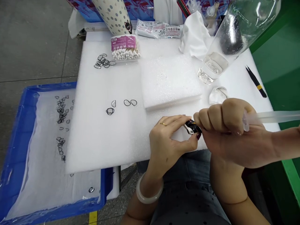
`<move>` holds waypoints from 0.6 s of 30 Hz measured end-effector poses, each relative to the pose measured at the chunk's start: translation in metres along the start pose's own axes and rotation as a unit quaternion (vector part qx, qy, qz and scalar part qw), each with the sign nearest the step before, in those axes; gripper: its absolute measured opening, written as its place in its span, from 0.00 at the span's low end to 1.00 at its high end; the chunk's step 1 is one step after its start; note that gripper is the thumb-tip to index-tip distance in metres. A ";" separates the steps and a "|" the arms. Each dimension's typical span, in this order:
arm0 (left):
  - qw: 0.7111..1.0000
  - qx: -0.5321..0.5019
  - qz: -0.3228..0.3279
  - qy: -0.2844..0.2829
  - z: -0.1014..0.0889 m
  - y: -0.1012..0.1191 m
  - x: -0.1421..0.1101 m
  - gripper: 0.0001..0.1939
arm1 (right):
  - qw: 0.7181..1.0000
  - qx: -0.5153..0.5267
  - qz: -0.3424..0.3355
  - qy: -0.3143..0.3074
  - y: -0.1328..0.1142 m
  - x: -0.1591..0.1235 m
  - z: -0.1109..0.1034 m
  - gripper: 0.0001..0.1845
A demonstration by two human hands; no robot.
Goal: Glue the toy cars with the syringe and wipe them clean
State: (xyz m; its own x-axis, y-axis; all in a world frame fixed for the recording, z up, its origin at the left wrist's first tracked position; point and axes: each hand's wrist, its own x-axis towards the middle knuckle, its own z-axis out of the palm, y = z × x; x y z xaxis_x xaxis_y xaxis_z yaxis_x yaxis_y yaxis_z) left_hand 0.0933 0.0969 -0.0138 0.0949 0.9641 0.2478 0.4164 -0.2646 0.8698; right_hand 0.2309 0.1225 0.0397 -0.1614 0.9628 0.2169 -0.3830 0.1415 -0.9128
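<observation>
At the near edge of the white foam board, my left hand (pixel 171 134) pinches a small glossy black-and-white piece (pixel 192 126) between thumb and fingers. Its exact kind does not show. My right hand (pixel 222 134) is curled round a syringe, its fingers hiding the barrel. The translucent syringe plunger (pixel 276 117) sticks out to the right, with my thumb stretched towards its end. The syringe's tip is hidden behind my fist, close to the piece. Left of my hands lie thin black rings (pixel 130 102), some single and some overlapping, with another pile of rings (pixel 103 62) farther back.
A foam block (pixel 171 81) lies beyond my hands. Behind it stand a cotton swab pack (pixel 125 47), a dotted cup (pixel 114 15) and crumpled tissue (pixel 194 34). A tall clear container (pixel 236 37) and black tweezers (pixel 256 82) are right. A blue tray (pixel 18 125) holds several rings.
</observation>
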 end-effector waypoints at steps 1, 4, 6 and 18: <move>1.000 0.000 -0.003 -0.001 0.000 0.000 0.000 0.11 | 1.000 -0.002 0.005 0.002 -0.001 -0.001 0.000 0.35; 1.000 -0.003 -0.007 -0.003 0.000 0.000 0.000 0.11 | 1.000 -0.019 0.009 0.016 -0.003 -0.003 0.002 0.32; 1.000 -0.007 -0.008 -0.002 0.000 0.000 0.000 0.11 | 0.999 -0.038 0.009 0.038 -0.002 -0.006 0.004 0.31; 1.000 -0.009 -0.005 -0.002 0.000 0.000 -0.001 0.13 | 0.989 -0.114 0.090 0.034 -0.009 -0.011 -0.003 0.24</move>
State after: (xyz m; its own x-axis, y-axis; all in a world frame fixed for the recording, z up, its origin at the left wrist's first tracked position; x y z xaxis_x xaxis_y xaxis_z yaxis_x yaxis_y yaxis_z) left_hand 0.0933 0.0965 -0.0143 0.0950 0.9668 0.2371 0.4018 -0.2552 0.8795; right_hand 0.2391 0.1114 0.0438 -0.1436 0.9893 0.0268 -0.1383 0.0067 -0.9904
